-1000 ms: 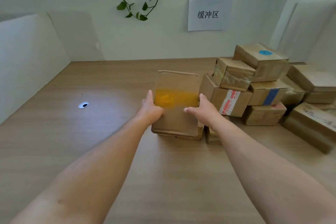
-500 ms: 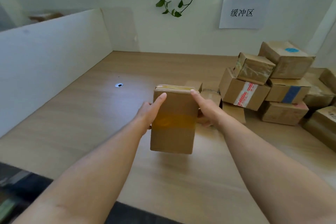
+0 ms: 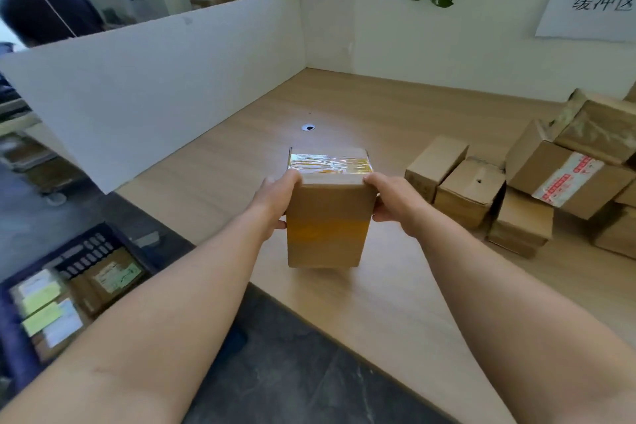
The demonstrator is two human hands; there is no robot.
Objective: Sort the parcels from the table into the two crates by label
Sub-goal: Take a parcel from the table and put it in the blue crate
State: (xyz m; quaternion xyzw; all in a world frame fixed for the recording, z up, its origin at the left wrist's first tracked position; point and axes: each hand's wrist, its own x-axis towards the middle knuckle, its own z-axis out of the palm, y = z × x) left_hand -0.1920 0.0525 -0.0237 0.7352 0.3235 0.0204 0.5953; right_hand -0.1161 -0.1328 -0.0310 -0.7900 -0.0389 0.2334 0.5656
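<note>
Head: left hand, right hand cover parcel sides.

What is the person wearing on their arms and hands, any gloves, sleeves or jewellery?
Nothing that shows. The left hand and right hand are bare, without gloves, and no ring is visible on the fingers. The left forearm and right forearm are uncovered down to the picture's lower edge: no sleeves, watch, bracelet or wristband appear.

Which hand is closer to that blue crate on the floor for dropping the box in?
Probably the left hand. Both hands grip the box, but the blue crate sits low on the left side, beyond the table edge, nearer the left arm; the right hand would have to cross over.
</note>
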